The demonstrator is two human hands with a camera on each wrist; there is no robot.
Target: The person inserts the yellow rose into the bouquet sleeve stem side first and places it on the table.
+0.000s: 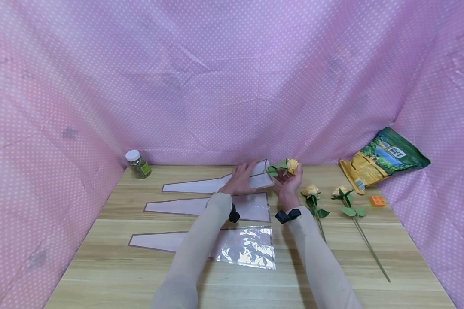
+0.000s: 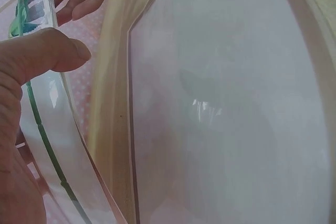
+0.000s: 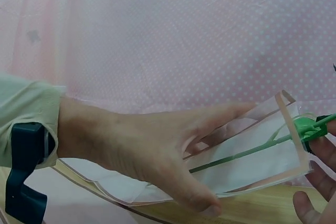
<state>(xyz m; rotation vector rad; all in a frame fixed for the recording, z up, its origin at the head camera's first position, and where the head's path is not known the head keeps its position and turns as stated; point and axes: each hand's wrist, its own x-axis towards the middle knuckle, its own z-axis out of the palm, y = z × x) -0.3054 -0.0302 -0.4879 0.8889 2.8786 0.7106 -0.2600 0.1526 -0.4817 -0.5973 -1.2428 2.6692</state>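
A yellow rose (image 1: 292, 166) lies with its green stem (image 3: 241, 156) inside a clear-fronted, brown-edged flower sleeve (image 1: 195, 186) at the back of the table. My left hand (image 1: 237, 178) grips this sleeve round its wide part, thumb on the near side, fingers on the far side. The sleeve's mouth is lifted off the table. At the mouth, my right hand (image 1: 290, 187) holds the rose near its leaves, just under the bloom; part of that grip is hidden. Closer to me lie two more flat sleeves, a middle one (image 1: 174, 206) and a front one (image 1: 158, 240).
To the right lie two more yellow roses, one (image 1: 311, 192) beside my right forearm and another (image 1: 342, 192) farther out. Beyond them are an orange block (image 1: 377, 201) and a green-and-yellow bag (image 1: 386, 156). A white-lidded jar (image 1: 138, 164) stands at the back left.
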